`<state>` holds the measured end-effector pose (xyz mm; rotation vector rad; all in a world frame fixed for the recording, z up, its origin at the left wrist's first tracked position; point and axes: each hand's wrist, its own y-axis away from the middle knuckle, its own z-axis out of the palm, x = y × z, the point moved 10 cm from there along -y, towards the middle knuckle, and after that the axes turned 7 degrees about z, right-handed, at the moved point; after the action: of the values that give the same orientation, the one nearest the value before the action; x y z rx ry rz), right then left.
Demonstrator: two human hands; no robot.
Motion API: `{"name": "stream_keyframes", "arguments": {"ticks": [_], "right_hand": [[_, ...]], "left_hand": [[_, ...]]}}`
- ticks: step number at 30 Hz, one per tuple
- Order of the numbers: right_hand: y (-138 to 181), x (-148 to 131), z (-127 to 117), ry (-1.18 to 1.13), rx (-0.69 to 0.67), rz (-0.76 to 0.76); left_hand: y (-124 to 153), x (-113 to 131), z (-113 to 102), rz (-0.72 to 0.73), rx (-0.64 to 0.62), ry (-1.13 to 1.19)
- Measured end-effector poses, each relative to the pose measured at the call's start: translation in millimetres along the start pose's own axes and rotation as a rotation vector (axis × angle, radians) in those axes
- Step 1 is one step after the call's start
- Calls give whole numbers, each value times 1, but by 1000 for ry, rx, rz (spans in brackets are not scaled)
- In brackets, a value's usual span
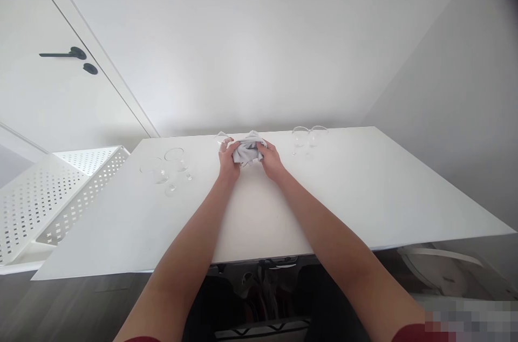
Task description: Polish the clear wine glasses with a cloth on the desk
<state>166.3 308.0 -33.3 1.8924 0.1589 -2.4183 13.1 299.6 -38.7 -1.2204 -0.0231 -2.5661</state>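
A person seated at a white table (343, 196) works a grey cloth (246, 150) between both bare hands, near the far edge of the tabletop at about 12 o'clock from the seat. The left hand (229, 161) is curled around the cloth's left side, thumb and fingers closed on the bundle. The right hand (270, 160) grips the cloth from the right, fingers folded over the fabric. The two hands are close together, with only the bunched cloth between them. A sliver of clear rim (222, 138) shows at the cloth's upper left, at roughly 10 o'clock from it. It appears to be part of a glass wrapped inside, though the view is too faint to be sure.

Two clear stemmed glasses, the nearer left glass (156, 172) and the farther left glass (176, 161), stand on the table at 9 o'clock from the hands, well apart from them. Another pair, the inner right glass (300, 138) and the outer right glass (318, 134), stands just beside each other at 2 o'clock from the cloth, near the back edge.

A white perforated rack (60, 191) sits off the table's left side, at 8 o'clock. Behind it, at 10 o'clock, is a white door with a black handle (65, 54). A pale chair (441, 266) shows below the table's right corner, at 4 o'clock
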Motion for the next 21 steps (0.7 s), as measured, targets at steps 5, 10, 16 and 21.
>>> {"name": "stream_keyframes", "arguments": {"ticks": [5, 10, 16, 21], "right_hand": [[13, -35, -4, 300, 115, -309], [26, -54, 12, 416, 18, -447], [7, -23, -16, -20, 69, -100], [-1, 6, -31, -252, 164, 143]], "left_hand": [[1, -2, 0, -73, -25, 95], [5, -2, 12, -123, -134, 135], [-3, -13, -13, -101, 71, -38], [-5, -9, -28, -47, 159, -93]]}}
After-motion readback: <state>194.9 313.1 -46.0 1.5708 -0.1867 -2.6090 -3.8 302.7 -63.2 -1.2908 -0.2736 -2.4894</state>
